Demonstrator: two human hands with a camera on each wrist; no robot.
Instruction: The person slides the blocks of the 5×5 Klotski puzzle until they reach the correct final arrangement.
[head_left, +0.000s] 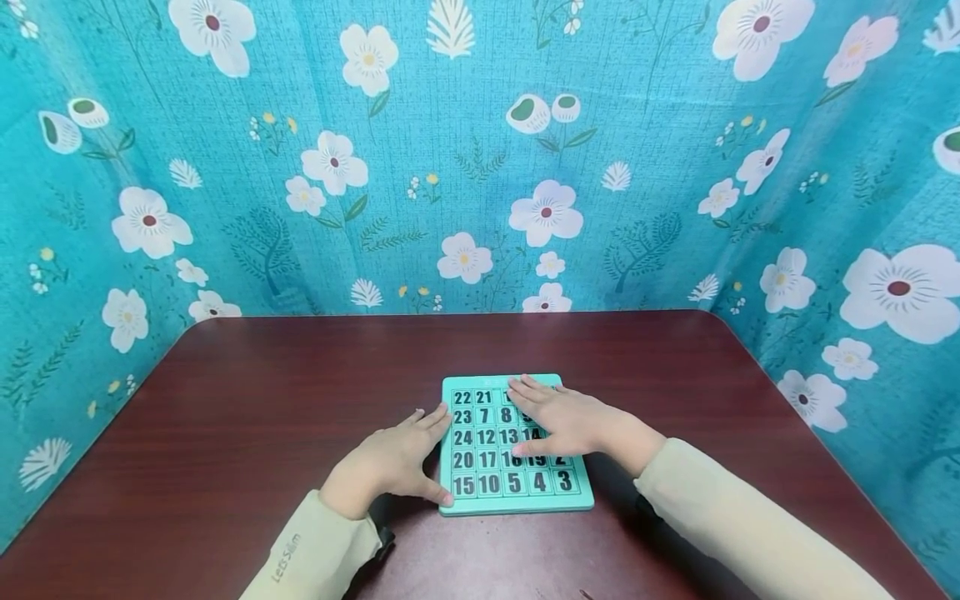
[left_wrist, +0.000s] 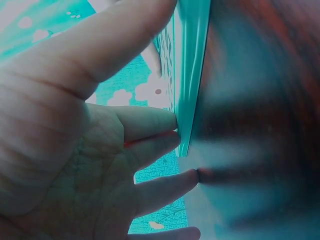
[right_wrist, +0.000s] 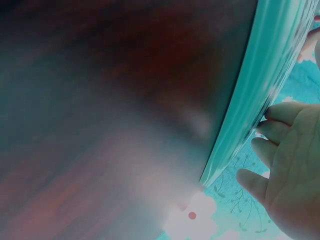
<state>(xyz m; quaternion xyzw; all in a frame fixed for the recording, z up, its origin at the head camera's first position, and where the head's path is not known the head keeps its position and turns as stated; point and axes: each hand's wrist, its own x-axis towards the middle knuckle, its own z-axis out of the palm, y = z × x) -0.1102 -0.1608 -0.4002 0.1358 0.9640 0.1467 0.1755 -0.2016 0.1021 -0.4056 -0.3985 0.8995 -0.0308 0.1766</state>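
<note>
A turquoise number slide puzzle (head_left: 517,503) lies flat on the table, its grid of tiles marked with large black numbers. My left hand (head_left: 396,460) is at its left side, with fingertips at the left edge and the thumb at the near left corner. In the left wrist view those fingers (left_wrist: 150,122) are spread and nearly straight against the puzzle's side (left_wrist: 190,75). Over the upper right tiles rests my right hand (head_left: 573,421), fingers extended, hiding several numbers. The right wrist view shows its fingertips close over the puzzle's face, beyond the ridged side (right_wrist: 250,85).
The dark red-brown wooden table (head_left: 262,400) extends around the puzzle on all sides. Behind it and along both sides hangs a blue curtain (head_left: 450,150) with white flowers. Dark straps show under both light sleeves (head_left: 322,550).
</note>
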